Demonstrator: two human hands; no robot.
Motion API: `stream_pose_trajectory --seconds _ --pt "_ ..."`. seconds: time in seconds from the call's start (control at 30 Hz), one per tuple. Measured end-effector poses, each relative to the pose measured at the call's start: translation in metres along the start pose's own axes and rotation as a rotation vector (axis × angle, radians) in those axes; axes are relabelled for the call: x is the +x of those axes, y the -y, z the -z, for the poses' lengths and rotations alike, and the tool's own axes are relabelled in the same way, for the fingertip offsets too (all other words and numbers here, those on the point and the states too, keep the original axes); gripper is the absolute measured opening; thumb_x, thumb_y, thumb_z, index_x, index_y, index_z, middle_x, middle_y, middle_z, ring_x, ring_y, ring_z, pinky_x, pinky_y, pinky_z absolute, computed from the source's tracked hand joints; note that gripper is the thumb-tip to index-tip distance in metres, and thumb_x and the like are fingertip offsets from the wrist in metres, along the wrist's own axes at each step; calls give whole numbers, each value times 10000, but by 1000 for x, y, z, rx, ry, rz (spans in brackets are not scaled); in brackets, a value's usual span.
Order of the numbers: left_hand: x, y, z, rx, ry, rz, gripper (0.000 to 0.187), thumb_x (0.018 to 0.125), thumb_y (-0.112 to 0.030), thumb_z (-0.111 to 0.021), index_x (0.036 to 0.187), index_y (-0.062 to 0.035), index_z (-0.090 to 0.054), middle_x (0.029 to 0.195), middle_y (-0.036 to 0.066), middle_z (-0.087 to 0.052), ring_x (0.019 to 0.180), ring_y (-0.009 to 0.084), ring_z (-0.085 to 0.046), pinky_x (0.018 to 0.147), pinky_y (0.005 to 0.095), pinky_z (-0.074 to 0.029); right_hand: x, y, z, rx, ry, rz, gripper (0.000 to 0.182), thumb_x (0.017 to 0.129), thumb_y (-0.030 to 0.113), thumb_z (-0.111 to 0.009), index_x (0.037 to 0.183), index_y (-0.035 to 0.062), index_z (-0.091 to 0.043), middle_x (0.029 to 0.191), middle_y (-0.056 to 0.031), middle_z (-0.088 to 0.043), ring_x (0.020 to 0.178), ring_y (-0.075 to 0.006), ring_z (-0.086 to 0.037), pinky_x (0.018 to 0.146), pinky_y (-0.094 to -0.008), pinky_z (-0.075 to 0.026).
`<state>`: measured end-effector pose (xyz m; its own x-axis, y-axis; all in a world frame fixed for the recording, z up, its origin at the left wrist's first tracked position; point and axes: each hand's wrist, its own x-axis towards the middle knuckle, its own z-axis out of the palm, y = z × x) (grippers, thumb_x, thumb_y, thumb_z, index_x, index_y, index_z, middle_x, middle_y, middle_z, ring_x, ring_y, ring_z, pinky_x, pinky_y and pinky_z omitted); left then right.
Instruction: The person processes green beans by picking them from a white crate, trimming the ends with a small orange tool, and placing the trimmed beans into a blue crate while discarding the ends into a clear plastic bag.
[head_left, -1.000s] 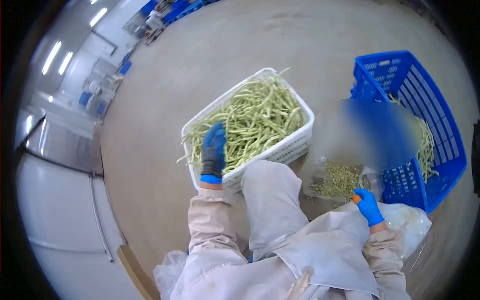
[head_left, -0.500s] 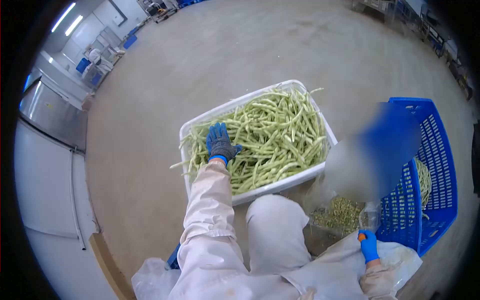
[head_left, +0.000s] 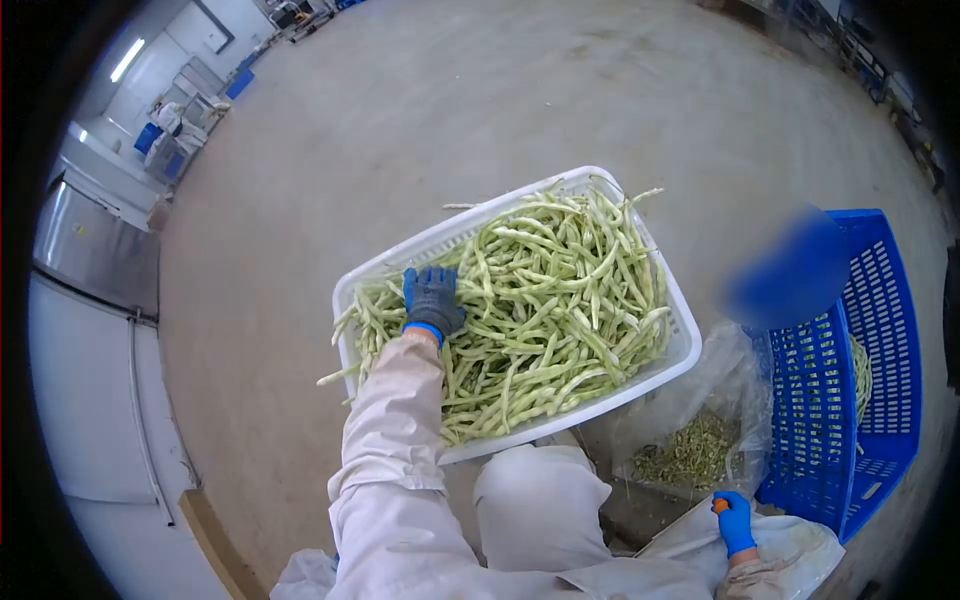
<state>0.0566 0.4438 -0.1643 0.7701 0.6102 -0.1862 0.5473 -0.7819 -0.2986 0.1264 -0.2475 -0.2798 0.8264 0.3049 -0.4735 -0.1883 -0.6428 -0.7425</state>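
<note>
A white basket (head_left: 470, 450) heaped with long green beans (head_left: 570, 290) stands before me. My left hand (head_left: 432, 300), in a grey glove with blue fingers, presses into the left part of the heap, its fingers curled down around some beans. The fingertips are partly hidden among the pods. Low on the right, my right hand (head_left: 735, 522) wears a thin blue glove. Its fingers are wrapped round a small orange handle (head_left: 719, 506); the rest of that tool is hidden. Beside this hand lies a clear plastic bag (head_left: 735, 375) with chopped green trimmings (head_left: 690, 450).
Blue perforated crates (head_left: 885, 330) stand on the right, with more beans inside. A blurred blue shape (head_left: 795, 270) overlaps them. Concrete floor (head_left: 520, 90) stretches ahead. White panels and a steel cabinet (head_left: 100, 245) line the left; a person in white (head_left: 175, 125) is far back.
My left hand has gone from lying flat with the thumb spread to curling into the beans. Part of the basket's far-left inner wall now shows. The blurred shape has drawn back from the plastic bag.
</note>
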Motion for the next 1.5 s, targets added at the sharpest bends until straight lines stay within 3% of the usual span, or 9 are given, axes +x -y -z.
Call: stream_pose_trajectory --seconds 0.37,0.57,0.67,0.77,1.0,1.1,1.2,1.33,1.5 --pt "-8 10 29 -44 -14 -178 643 579 -432 -691 1133 -136 -557 1090 112 -590 1084 273 -517 1004 439 -298 -6 29 -1 105 -5 -14 164 767 -29 -514 881 -13 -631 788 -73 -616 703 -133 -574 636 -266 -473" --pt "-38 50 56 -806 -278 -324 424 622 -228 -728 977 -65 -563 908 143 -608 878 353 -571 776 419 -462 0 19 -1 153 15 64 144 819 35 -515 899 -9 -626 814 -73 -618 694 -144 -598 601 -262 -483" --pt "-47 53 103 -868 -501 -359 326 737 -145 -668 1027 -47 -554 947 122 -605 841 271 -612 758 348 -495 -4 32 -3 169 21 51 140 812 22 -517 895 -8 -625 805 -71 -616 701 -137 -586 616 -266 -479" --pt "-67 41 152 -1848 -265 -231 359 795 -47 -618 1121 29 -487 1031 112 -561 895 203 -598 755 343 -538 -5 42 -3 208 27 39 123 815 20 -532 890 -14 -624 791 -69 -614 706 -127 -572 640 -270 -478" --pt "-67 -22 152 -2262 -62 -85 502 815 -146 -602 1236 33 -395 983 139 -576 754 210 -596 837 367 -512 -4 63 -5 59 -13 172 146 824 42 -555 939 -10 -628 849 -72 -627 747 -139 -580 700 -288 -482" --pt "-82 -67 159 -2606 134 -246 434 847 -150 -562 1230 4 -429 952 104 -581 700 198 -583 913 383 -460 -2 119 -5 205 -36 297 262 838 56 -567 1094 7 -587 1009 -103 -618 923 -165 -575 821 -301 -455" --pt "-118 -128 188 -2677 310 -363 447 854 -184 -536 1230 29 -423 925 123 -560 697 191 -569 918 380 -444 -14 235 3 413 31 476 455 864 90 -580 1292 28 -438 1171 -102 -548 1047 -165 -523 896 -305 -427" --pt "-176 -199 208 -2650 640 -383 458 850 -187 -520 1238 37 -428 881 119 -579 686 197 -567 894 374 -454 -43 355 30 541 7 740 528 853 116 -606 1335 73 -395 1165 -74 -539 897 -149 -542 784 -288 -459" --pt "-218 -231 205 -2444 714 -467 450 847 -165 -542 1257 -13 -437 956 90 -597 794 201 -561 700 317 -490 -55 356 81 176 -28 935 407 799 16 -566 1203 56 -524 1022 -119 -590 840 -208 -576 745 -302 -465"
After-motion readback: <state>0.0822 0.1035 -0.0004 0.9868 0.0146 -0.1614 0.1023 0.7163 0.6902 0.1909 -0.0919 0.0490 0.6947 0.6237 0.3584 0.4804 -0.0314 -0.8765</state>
